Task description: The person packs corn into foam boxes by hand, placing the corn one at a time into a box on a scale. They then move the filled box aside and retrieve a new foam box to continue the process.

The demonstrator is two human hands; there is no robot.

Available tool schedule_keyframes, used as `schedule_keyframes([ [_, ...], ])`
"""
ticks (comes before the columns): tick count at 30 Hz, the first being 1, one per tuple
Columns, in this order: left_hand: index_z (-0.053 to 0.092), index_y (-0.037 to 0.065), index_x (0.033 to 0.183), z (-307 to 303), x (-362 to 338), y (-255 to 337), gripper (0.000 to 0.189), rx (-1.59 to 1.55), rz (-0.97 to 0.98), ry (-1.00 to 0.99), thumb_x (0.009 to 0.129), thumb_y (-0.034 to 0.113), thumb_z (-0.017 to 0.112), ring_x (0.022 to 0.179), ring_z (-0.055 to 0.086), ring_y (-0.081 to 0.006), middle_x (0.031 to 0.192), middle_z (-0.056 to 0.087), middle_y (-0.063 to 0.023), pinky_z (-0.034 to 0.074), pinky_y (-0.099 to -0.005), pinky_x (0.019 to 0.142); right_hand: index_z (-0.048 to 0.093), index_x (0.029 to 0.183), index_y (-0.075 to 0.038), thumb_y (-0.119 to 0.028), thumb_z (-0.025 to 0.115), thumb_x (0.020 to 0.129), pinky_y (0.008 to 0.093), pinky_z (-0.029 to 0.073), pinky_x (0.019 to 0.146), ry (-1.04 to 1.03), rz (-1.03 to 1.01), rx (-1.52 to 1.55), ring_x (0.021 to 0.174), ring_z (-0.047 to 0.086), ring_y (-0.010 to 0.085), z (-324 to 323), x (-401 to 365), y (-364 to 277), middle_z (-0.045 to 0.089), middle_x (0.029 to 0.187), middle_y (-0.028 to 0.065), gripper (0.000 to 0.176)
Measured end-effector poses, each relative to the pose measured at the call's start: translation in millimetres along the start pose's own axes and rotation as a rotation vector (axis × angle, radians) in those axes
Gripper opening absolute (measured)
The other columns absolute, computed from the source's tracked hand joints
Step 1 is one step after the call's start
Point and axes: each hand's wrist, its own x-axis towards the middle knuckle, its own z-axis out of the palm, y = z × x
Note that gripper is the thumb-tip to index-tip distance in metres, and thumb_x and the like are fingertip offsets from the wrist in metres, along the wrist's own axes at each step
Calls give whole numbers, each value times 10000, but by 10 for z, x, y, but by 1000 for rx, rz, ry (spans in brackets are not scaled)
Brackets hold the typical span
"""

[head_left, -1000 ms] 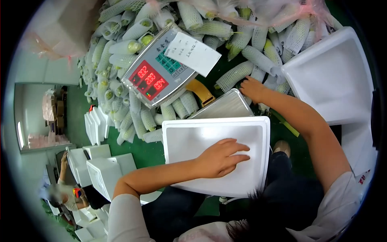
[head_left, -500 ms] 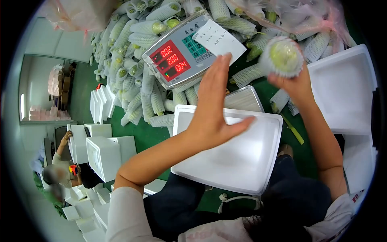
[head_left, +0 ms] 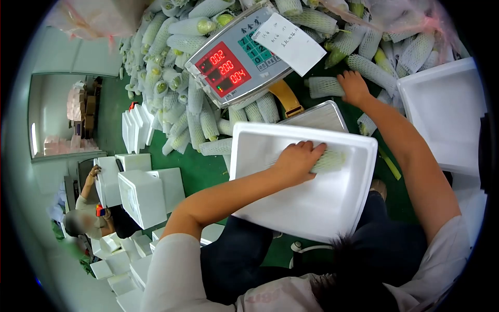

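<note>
A white foam box rests tilted at my lap. Inside it, my left hand is closed over a pale green vegetable in a white foam net; its exact kind is hard to tell. Beyond the box's right far corner, my right hand grips the end of another net-wrapped vegetable lying low by the pile. A digital scale with red lit numbers stands ahead, a handwritten paper on its keypad side. Part of a metal tray shows behind the box.
Many net-wrapped vegetables are heaped around the scale. Another white foam box stands at right. Pink plastic bags hang over the far side. At left, a person is among stacked foam boxes.
My right hand has reached from above the tray to the vegetable by the pile. The vegetable it held is now in the box under my left hand, which has lowered from open in the air.
</note>
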Motion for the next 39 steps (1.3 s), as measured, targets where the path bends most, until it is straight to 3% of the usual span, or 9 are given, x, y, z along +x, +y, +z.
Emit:
schedule_keyframes([
  [7, 447, 148, 1432, 259, 12, 21, 585, 289, 300, 430, 860, 107, 561, 1318, 441, -297, 1403, 472, -171, 338, -495, 1087, 540, 1283, -18, -273, 758, 667, 385, 475, 952, 211, 359, 755, 1084, 621, 350, -613, -673, 185, 630, 1187, 216, 701],
  [13, 527, 232, 1350, -685, -298, 672, 536, 605, 460, 1041, 822, 172, 596, 1311, 463, -275, 1388, 505, -130, 257, -529, 1130, 527, 1314, -19, -204, 800, 723, 318, 443, 977, 132, -54, 995, 1132, 562, 187, -2560, -1400, -455, 601, 1235, 110, 677],
  [17, 524, 166, 1321, -1333, -215, 555, 757, 196, 213, 683, 619, 171, 808, 902, 625, -315, 1033, 594, -98, 471, -451, 849, 515, 1382, -55, -244, 650, 895, 374, 443, 1023, -114, -53, 1747, 1213, 565, 276, -2253, -1216, -297, 579, 1331, 166, 539],
  [20, 469, 88, 1355, -1182, -430, 312, 859, -23, 256, 146, 585, 171, 841, 896, 606, -342, 1011, 575, -130, 506, -439, 766, 504, 1390, -81, -121, 605, 814, 410, 388, 1079, -106, -31, 226, 1297, 492, 310, -1014, -1210, 185, 572, 1282, 213, 586],
  [22, 455, 72, 1361, -905, -514, 282, 847, -75, 246, -310, 614, 180, 837, 933, 605, -334, 1037, 579, -140, 505, -428, 777, 565, 1257, -78, -111, 595, 807, 509, 352, 1088, -131, -67, -113, 1286, 487, 303, -255, -1333, 246, 586, 1231, 173, 452],
  [26, 443, 99, 1387, -180, -327, 348, 778, 116, 274, -172, 697, 203, 786, 1034, 575, -303, 1122, 567, -150, 467, -394, 848, 600, 1047, -100, -146, 629, 783, 507, 375, 1054, 113, -173, -149, 1210, 543, 288, 29, -1201, 391, 619, 1109, 118, 270],
  [31, 356, 136, 1489, 254, -239, 223, 748, 789, 282, 212, 834, 334, 659, 1300, 443, -288, 1510, 354, -196, 402, -447, 986, 564, 1243, -59, -69, 760, 687, 345, 462, 961, 408, 269, 919, 1109, 609, 236, -980, -1163, 200, 649, 1141, 94, 589],
  [37, 360, 103, 1488, 246, -71, 138, 755, 533, 238, 155, 850, 393, 640, 1474, 203, -297, 1581, 235, -174, 206, -553, 1157, 522, 1283, -12, -80, 799, 746, 319, 485, 944, 577, 231, 1099, 1075, 596, 172, -2055, -1488, -12, 609, 1186, 79, 608],
  [39, 363, 77, 1480, 247, -40, 85, 758, 518, 163, 200, 850, 387, 647, 1470, 210, -304, 1573, 251, -176, 201, -567, 1154, 541, 1261, -9, -136, 752, 806, 376, 462, 989, 736, 105, 1722, 1102, 598, 220, -2329, -1548, -181, 623, 1180, 99, 517],
])
